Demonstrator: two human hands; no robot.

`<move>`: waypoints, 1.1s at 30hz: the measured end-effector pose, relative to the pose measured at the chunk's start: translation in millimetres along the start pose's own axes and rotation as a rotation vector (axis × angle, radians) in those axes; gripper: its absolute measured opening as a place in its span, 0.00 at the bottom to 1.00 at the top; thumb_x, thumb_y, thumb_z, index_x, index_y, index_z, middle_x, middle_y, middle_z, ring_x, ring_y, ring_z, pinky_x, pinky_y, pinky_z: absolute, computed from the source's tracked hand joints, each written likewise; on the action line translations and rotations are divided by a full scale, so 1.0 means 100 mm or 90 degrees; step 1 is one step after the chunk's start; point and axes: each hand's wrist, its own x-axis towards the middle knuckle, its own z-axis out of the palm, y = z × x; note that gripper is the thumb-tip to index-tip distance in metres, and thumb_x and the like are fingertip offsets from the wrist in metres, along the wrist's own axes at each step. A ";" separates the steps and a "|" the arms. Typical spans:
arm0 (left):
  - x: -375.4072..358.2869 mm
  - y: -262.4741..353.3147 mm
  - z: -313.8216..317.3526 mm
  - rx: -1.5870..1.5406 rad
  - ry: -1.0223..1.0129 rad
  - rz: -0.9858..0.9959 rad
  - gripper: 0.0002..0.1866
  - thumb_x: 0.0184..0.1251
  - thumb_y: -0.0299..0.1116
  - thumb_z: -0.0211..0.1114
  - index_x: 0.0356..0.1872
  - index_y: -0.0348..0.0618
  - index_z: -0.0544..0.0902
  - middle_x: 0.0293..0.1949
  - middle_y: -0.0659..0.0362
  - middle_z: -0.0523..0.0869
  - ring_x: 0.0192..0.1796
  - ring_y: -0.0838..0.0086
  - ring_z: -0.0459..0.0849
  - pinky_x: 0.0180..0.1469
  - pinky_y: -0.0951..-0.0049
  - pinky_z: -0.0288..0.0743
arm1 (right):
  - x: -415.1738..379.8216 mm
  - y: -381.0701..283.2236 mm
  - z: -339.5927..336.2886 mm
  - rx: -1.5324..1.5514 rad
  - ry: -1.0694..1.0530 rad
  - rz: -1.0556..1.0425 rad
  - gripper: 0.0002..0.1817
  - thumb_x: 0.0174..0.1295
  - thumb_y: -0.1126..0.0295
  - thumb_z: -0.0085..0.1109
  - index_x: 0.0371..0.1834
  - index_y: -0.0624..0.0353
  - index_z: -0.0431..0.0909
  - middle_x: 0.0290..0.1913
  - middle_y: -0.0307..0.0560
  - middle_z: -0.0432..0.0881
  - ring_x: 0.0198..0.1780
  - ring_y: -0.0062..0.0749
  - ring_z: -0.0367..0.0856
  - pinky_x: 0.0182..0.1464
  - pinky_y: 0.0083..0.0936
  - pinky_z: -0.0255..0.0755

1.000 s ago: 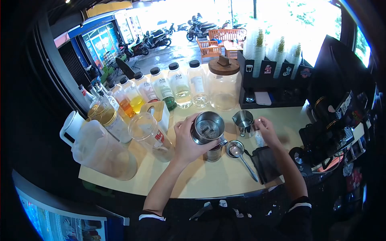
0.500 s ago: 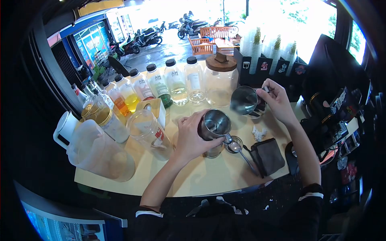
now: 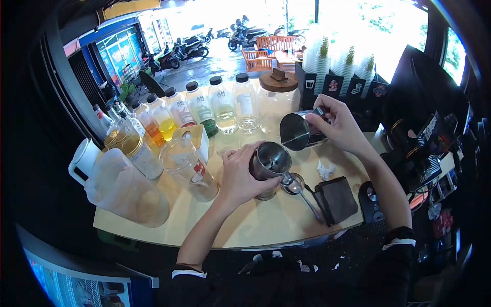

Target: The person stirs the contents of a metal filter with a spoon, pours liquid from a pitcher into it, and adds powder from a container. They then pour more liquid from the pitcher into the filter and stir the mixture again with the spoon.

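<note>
My left hand [image 3: 240, 171] is wrapped round a steel cup [image 3: 271, 157], its open mouth facing up and some dark liquid or shine at the bottom. In my right hand [image 3: 335, 123] is a steel pitcher [image 3: 295, 133], gripped by its handle and tipped leftward, so its mouth faces the cup. The pitcher's rim is above and right of the cup, apart from it. Close to the cup's right side lies a long-handled spoon [image 3: 310, 205], its bowl over a small round metal dish [image 3: 295, 179]. A folded dark cloth [image 3: 338, 200] lies right of the spoon, with crumpled white tissue [image 3: 326, 170] behind it.
Left of my hand stand a clear plastic jar [image 3: 189, 171] and a large translucent pitcher [image 3: 128, 189]. Capped bottles [image 3: 223, 110] line the back, beside a wood-lidded glass jar [image 3: 279, 102]. Stacked plastic cups [image 3: 316, 59] sit in a black holder [image 3: 327, 89]. The table's front edge [image 3: 230, 245] is near me.
My right hand has brought the pitcher left and slightly toward me, tipping it further toward the cup. My left hand keeps its grip on the cup.
</note>
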 end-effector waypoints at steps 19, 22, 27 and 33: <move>-0.09 0.04 0.03 0.000 0.049 -0.011 0.42 0.34 0.46 0.81 0.57 0.48 0.73 0.47 0.59 0.83 0.51 0.66 0.80 0.61 0.60 0.57 | -0.05 -0.24 0.05 0.007 -0.026 -0.008 0.12 0.65 0.73 0.60 0.31 0.66 0.66 0.23 0.39 0.76 0.31 0.17 0.82 0.33 0.18 0.80; -0.10 0.02 0.06 -0.002 0.056 -0.016 0.42 0.35 0.45 0.80 0.57 0.48 0.72 0.49 0.59 0.82 0.52 0.66 0.80 0.61 0.59 0.57 | -0.06 -0.30 0.04 0.018 -0.026 0.007 0.13 0.65 0.73 0.59 0.30 0.66 0.65 0.23 0.38 0.76 0.31 0.17 0.82 0.33 0.18 0.80; -0.13 0.00 0.11 -0.025 0.086 -0.009 0.43 0.35 0.45 0.80 0.58 0.47 0.71 0.52 0.58 0.80 0.54 0.67 0.78 0.62 0.58 0.57 | -0.03 -0.31 0.08 0.053 -0.012 0.007 0.12 0.65 0.72 0.59 0.30 0.63 0.66 0.24 0.36 0.75 0.30 0.13 0.77 0.31 0.16 0.72; -0.17 -0.05 0.24 -0.036 0.110 -0.030 0.46 0.32 0.45 0.83 0.58 0.42 0.72 0.51 0.54 0.79 0.55 0.62 0.75 0.60 0.61 0.66 | 0.06 -0.36 0.13 -0.004 -0.028 -0.014 0.11 0.65 0.71 0.59 0.30 0.62 0.67 0.25 0.37 0.76 0.28 0.12 0.76 0.31 0.14 0.70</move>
